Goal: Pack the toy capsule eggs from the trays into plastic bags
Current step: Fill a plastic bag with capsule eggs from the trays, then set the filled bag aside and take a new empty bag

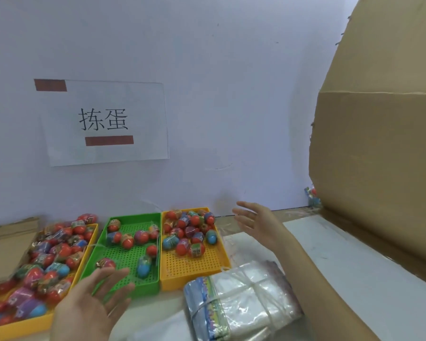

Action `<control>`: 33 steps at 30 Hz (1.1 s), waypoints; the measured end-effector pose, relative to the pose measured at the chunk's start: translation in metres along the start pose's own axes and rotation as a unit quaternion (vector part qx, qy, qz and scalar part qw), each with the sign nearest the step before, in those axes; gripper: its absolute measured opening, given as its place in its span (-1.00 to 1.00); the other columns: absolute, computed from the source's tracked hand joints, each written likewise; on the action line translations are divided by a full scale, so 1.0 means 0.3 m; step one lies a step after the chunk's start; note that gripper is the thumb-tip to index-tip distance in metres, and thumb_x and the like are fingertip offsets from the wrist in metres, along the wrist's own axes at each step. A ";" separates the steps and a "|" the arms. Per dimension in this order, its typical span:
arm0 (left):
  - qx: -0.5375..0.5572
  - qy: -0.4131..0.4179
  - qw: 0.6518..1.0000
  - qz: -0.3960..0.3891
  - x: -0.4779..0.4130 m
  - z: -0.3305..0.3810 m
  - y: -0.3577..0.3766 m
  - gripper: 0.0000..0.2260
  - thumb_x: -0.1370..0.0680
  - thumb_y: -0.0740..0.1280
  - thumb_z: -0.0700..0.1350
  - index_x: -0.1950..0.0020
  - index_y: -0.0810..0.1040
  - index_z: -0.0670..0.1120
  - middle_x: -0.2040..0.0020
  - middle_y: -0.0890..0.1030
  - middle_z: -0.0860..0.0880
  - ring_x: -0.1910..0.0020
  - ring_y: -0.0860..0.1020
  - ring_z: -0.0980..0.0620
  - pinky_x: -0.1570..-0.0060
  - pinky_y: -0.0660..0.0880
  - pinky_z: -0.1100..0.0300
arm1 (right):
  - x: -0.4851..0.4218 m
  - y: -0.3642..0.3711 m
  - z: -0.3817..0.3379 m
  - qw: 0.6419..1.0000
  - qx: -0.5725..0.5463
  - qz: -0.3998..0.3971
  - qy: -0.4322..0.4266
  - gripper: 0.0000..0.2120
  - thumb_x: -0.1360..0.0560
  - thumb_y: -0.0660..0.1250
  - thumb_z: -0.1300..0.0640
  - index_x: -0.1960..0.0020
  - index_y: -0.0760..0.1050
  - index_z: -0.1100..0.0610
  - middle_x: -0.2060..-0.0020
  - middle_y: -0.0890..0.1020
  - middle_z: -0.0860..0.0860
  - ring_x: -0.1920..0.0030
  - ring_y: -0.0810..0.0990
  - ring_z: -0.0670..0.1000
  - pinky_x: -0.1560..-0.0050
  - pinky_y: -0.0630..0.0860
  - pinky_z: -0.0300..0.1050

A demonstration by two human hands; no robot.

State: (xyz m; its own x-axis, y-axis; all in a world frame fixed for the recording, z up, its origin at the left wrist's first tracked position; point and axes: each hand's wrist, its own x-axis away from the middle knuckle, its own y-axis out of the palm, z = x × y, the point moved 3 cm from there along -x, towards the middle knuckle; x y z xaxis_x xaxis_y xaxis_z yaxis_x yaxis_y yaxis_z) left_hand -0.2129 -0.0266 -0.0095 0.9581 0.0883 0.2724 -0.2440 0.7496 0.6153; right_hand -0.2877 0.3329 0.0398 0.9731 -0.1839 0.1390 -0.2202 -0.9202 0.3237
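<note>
Three perforated trays stand side by side against the wall: a yellow tray at the left piled with wrapped capsule eggs, a green tray in the middle with several eggs, and a second yellow tray with several eggs at its far end. A tied bundle of plastic bags lies in front of that tray. My left hand hovers palm up with spread fingers over the green tray's near edge, holding nothing. My right hand is raised, fingers straight, right of the trays, empty.
A large cardboard box with an open flap fills the right side. A paper sign hangs on the white wall behind. Folded cardboard lies at the far left. A few wrapped eggs show behind the box's edge.
</note>
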 end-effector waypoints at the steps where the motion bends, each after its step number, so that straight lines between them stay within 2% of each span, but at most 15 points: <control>1: -0.007 0.012 0.999 -0.033 0.002 -0.004 0.002 -0.72 -0.67 0.16 -0.03 0.04 0.62 -0.10 0.12 0.75 -0.10 0.33 0.72 -0.11 0.35 0.64 0.02 | 0.030 0.036 -0.003 0.999 0.044 -0.023 -0.013 -0.76 -0.65 0.24 0.12 -0.22 0.58 0.18 -0.09 0.69 0.13 0.05 0.68 0.04 0.06 0.57 -0.13; 3: -0.045 0.027 0.997 -0.059 0.025 0.012 0.015 -0.78 -0.65 0.21 -0.07 0.07 0.60 -0.10 0.18 0.74 -0.07 0.40 0.69 -0.07 0.48 0.61 0.14 | 0.082 0.100 -0.033 0.990 0.109 -0.064 -0.055 -0.78 -0.65 0.23 0.12 -0.15 0.62 0.14 0.00 0.72 0.09 0.09 0.69 0.01 0.07 0.55 -0.13; 5: -0.061 0.038 0.995 -0.062 0.057 0.015 0.026 -0.81 -0.64 0.23 -0.09 0.07 0.59 -0.10 0.19 0.74 -0.07 0.41 0.68 -0.05 0.49 0.60 0.18 | 0.135 0.167 -0.058 0.976 0.172 -0.097 -0.090 -0.79 -0.66 0.24 0.13 -0.10 0.64 0.13 0.04 0.73 0.08 0.11 0.69 -0.01 0.11 0.56 -0.15; 7: -0.078 0.029 0.995 -0.062 0.081 0.021 0.055 -0.82 -0.64 0.24 -0.10 0.08 0.59 -0.09 0.18 0.74 -0.07 0.40 0.67 -0.02 0.42 0.59 0.16 | 0.174 0.226 -0.049 0.955 0.243 -0.126 -0.112 -0.82 -0.64 0.26 0.14 -0.08 0.65 0.13 0.08 0.74 0.06 0.15 0.68 -0.04 0.15 0.57 -0.21; 10: -0.110 0.040 0.992 -0.051 0.107 0.034 0.072 -0.81 -0.64 0.26 -0.10 0.12 0.60 -0.08 0.19 0.72 -0.08 0.39 0.65 -0.01 0.23 0.48 0.04 | 0.201 0.297 -0.019 0.921 0.341 -0.135 -0.131 -0.86 -0.62 0.31 0.16 -0.02 0.66 0.09 0.14 0.75 0.00 0.19 0.67 -0.10 0.15 0.56 -0.24; 13: -0.137 0.057 0.988 -0.040 0.107 0.038 0.075 -0.81 -0.64 0.27 -0.10 0.12 0.61 -0.09 0.18 0.71 -0.09 0.36 0.62 -0.01 0.22 0.45 0.04 | 0.195 0.336 0.012 0.881 0.431 -0.116 -0.157 -0.89 -0.57 0.37 0.16 0.02 0.68 0.05 0.10 0.72 -0.01 0.13 0.65 -0.09 0.16 0.51 -0.28; 15: -0.162 0.063 0.984 -0.030 0.107 0.039 0.075 -0.81 -0.65 0.27 -0.09 0.10 0.61 -0.10 0.16 0.71 -0.10 0.34 0.62 -0.02 0.21 0.47 0.05 | 0.180 0.355 0.043 0.843 0.493 -0.124 -0.176 -0.89 -0.55 0.40 0.11 -0.04 0.66 -0.02 0.03 0.67 -0.10 0.06 0.61 -0.15 0.14 0.49 -0.32; 16: -0.176 0.067 0.982 -0.027 0.107 0.037 0.079 -0.81 -0.65 0.27 -0.09 0.08 0.61 -0.10 0.15 0.72 -0.11 0.33 0.62 -0.02 0.21 0.47 0.05 | 0.169 0.359 0.057 0.822 0.524 -0.131 -0.181 -0.83 -0.54 0.42 0.06 -0.12 0.62 -0.05 -0.03 0.63 -0.12 0.01 0.58 -0.15 0.10 0.49 -0.31; 19: -0.207 0.080 0.975 -0.018 0.100 0.031 0.076 -0.81 -0.66 0.28 -0.10 0.06 0.62 -0.13 0.10 0.73 -0.15 0.29 0.62 -0.04 0.23 0.49 0.07 | 0.101 0.378 0.086 0.779 0.583 -0.151 -0.173 -0.49 -0.50 0.46 -0.05 -0.41 0.43 -0.08 -0.29 0.44 -0.04 -0.23 0.51 -0.01 -0.20 0.50 -0.09; 20: -0.216 0.082 0.973 -0.016 0.100 0.029 0.075 -0.82 -0.66 0.28 -0.11 0.06 0.62 -0.14 0.09 0.73 -0.16 0.29 0.63 -0.05 0.24 0.49 0.07 | 0.066 0.387 0.086 0.767 0.600 -0.149 -0.170 -0.42 -0.50 0.45 -0.06 -0.47 0.37 -0.05 -0.36 0.39 0.00 -0.31 0.47 0.04 -0.29 0.46 -0.03; 22: -0.226 0.082 0.971 -0.015 0.097 0.025 0.075 -0.82 -0.66 0.28 -0.13 0.06 0.62 -0.16 0.09 0.73 -0.17 0.29 0.63 -0.05 0.27 0.49 0.09 | -0.015 0.414 0.076 0.736 0.639 -0.134 -0.180 -0.40 -0.54 0.40 -0.08 -0.51 0.31 0.01 -0.44 0.34 0.06 -0.37 0.43 0.11 -0.34 0.41 0.01; 25: -0.231 0.072 0.970 -0.015 0.096 0.019 0.079 -0.82 -0.66 0.29 -0.14 0.05 0.62 -0.18 0.12 0.73 -0.16 0.33 0.62 -0.04 0.32 0.49 0.12 | -0.139 0.451 0.077 0.718 0.659 -0.126 -0.184 -0.48 -0.61 0.30 -0.11 -0.51 0.35 0.04 -0.48 0.35 0.10 -0.40 0.43 0.14 -0.39 0.37 0.04; 27: -0.239 0.069 0.969 -0.017 0.091 0.018 0.080 -0.81 -0.67 0.28 -0.15 0.05 0.62 -0.20 0.15 0.73 -0.16 0.37 0.62 -0.03 0.40 0.50 0.16 | -0.208 0.466 0.100 0.710 0.674 -0.129 -0.158 -0.44 -0.60 0.27 -0.20 -0.52 0.34 0.01 -0.48 0.35 0.10 -0.42 0.41 0.16 -0.41 0.35 0.08; 30: -0.244 0.068 0.967 -0.028 0.081 0.027 0.080 -0.81 -0.66 0.28 -0.17 0.07 0.61 -0.22 0.20 0.72 -0.17 0.42 0.61 -0.03 0.50 0.48 0.20 | -0.279 0.488 0.145 0.650 0.733 -0.119 -0.163 -0.40 -0.56 0.21 -0.35 -0.51 0.33 -0.09 -0.42 0.38 0.09 -0.40 0.40 0.18 -0.38 0.37 0.14; 33: -0.227 0.077 0.970 -0.032 0.076 0.037 0.079 -0.81 -0.65 0.29 -0.18 0.09 0.61 -0.21 0.21 0.71 -0.20 0.44 0.59 -0.04 0.51 0.47 0.20 | -0.280 0.514 0.167 0.635 0.738 -0.154 -0.169 -0.44 -0.57 0.20 -0.34 -0.48 0.37 -0.11 -0.33 0.43 0.08 -0.32 0.46 0.18 -0.32 0.41 0.10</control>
State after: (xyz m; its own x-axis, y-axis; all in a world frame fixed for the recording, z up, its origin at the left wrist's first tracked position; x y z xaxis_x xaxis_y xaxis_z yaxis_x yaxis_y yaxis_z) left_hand -0.1985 -0.0141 0.0197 0.9886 0.1032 0.1096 -0.1261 0.9656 0.2275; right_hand -0.4001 0.1892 0.0312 0.9685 0.2489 -0.0080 0.0449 -0.2061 -0.9775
